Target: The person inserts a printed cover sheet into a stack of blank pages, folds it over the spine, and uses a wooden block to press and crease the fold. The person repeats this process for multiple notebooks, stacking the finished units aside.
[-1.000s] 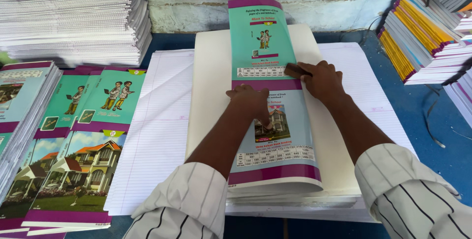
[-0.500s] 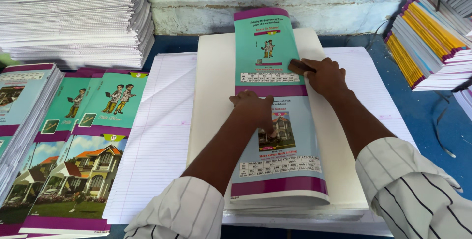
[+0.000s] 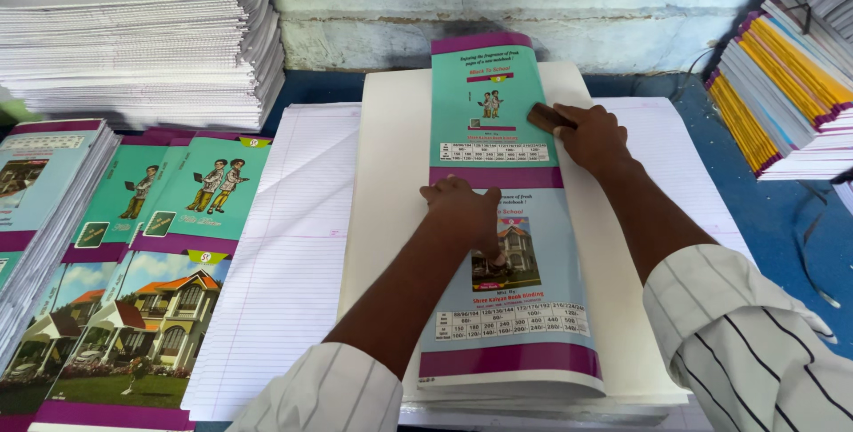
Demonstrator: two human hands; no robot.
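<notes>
Left hand (image 3: 464, 210) is down flat on the long printed cover sheet (image 3: 502, 210), palm pressing, fingers (image 3: 490, 241) together and curled slightly at the purple band across its middle, clamped on nothing, just pinning the sheet. Right hand (image 3: 591, 137) sits further up the same sheet at its right edge, fingers closed around a small brown wooden block (image 3: 544, 116) that rests on the teal upper half; how firmly they grip it is hard to judge from this angle. The cover sheet lies lengthwise atop a thick cream-white pile of paper (image 3: 391, 174) in the centre of the blue counter (image 3: 782, 219), its near end curving down over the pile's front edge. Under and to the left of that pile spreads a ruled white sheet stack (image 3: 284, 263). Further left, fanned covers showing a house and cartoon figures (image 3: 151, 290) lie overlapping. Back left, a tall heap of white pages (image 3: 133, 41); on the right, bound notebooks with yellow and purple spines (image 3: 782, 94) stacked against the pale wall. Striped sleeves are rolled on both forearms.
</notes>
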